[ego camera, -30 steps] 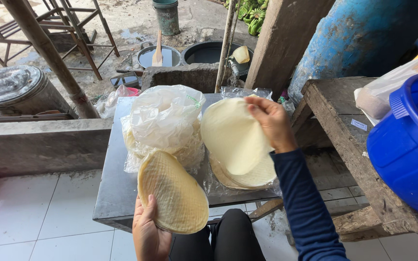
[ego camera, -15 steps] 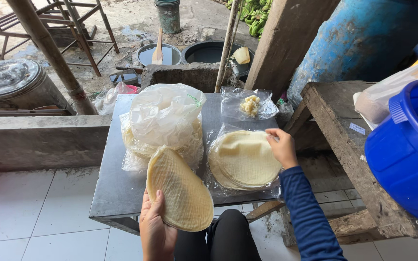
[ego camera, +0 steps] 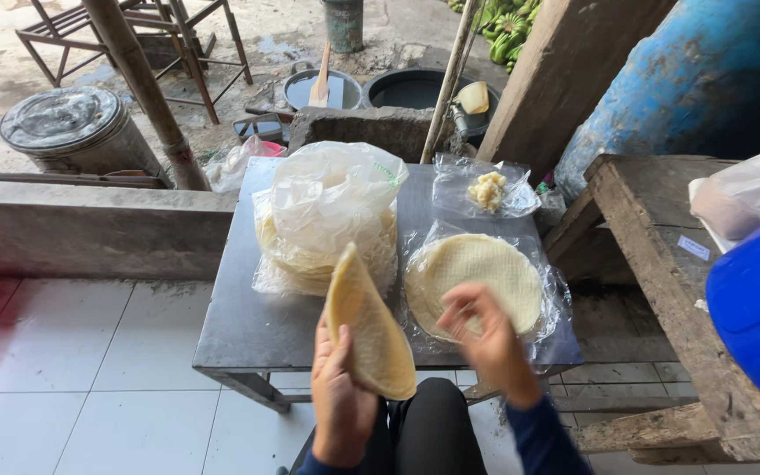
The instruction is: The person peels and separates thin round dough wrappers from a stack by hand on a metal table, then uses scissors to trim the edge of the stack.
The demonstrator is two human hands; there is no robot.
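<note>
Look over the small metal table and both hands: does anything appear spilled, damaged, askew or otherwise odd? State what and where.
Nothing stands out. On the metal table, the bagged stack of wafers, the flat round wafers on clear plastic and a small bag of pale lumps sit tidily. The left hand holds an intact wafer tilted; the right hand is blurred.

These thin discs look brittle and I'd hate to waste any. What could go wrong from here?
1. The left hand holds the thin round wafer by its lower edge only, tilted up over the metal table rim; it may crack or slip to the tiles.
2. The right hand moves blurred above the flat wafer stack on clear plastic and might chip it.
</note>
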